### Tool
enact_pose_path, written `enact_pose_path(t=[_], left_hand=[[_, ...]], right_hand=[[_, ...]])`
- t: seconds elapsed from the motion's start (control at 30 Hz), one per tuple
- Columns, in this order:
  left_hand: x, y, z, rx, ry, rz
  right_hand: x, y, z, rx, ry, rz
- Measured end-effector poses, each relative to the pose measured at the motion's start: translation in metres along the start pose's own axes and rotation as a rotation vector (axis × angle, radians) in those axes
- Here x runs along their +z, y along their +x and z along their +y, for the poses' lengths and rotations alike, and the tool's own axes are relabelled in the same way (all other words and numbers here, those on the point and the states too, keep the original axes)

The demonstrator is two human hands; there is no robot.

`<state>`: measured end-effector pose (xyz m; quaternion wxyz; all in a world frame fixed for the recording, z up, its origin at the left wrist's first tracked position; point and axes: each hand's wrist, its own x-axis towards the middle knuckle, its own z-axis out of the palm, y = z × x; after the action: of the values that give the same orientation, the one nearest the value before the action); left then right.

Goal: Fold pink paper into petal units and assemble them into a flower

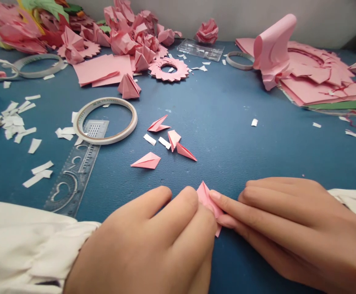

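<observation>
1. Left hand (156,241) and right hand (303,224) pinch a small, pink, folded-paper piece (204,193) at five o'clock from centre.
2. From it, toward ten o'clock, a round white tape roll (110,140) overlaps a clear plastic ruler (83,167).

The small folded paper piece (204,193) is pink, the flat tabletop (242,151) blue, the little paper scraps (254,122) white.

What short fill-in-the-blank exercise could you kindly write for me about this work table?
1. The left hand and right hand meet at folded paper coloured ____.
2. Across one end of the transparent ruler lies a roll of ____.
3. The table surface is ____.

Missing words: pink; tape; blue.
</observation>
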<state>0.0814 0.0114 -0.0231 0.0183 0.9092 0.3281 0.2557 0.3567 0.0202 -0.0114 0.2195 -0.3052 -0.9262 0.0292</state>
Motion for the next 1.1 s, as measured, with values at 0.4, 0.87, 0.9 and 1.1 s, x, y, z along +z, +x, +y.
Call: enact_pose_path(t=[0.4, 0.87, 0.9, 1.1], left_hand=[[-0.004, -0.003, -0.001, 0.143, 0.134, 0.030], [-0.003, -0.005, 0.000, 0.136, 0.136, 0.055], [-0.003, -0.005, 0.000, 0.140, 0.137, 0.052], [-0.002, -0.009, -0.001, 0.159, 0.168, 0.059]], right_hand=[[0.000, 0.011, -0.006, -0.067, -0.030, -0.019], [-0.004, 0.011, -0.006, -0.085, -0.112, -0.064], [-0.003, 0.011, -0.007, -0.094, -0.135, -0.057], [0.002, 0.019, -0.009, -0.104, -0.202, 0.011]])
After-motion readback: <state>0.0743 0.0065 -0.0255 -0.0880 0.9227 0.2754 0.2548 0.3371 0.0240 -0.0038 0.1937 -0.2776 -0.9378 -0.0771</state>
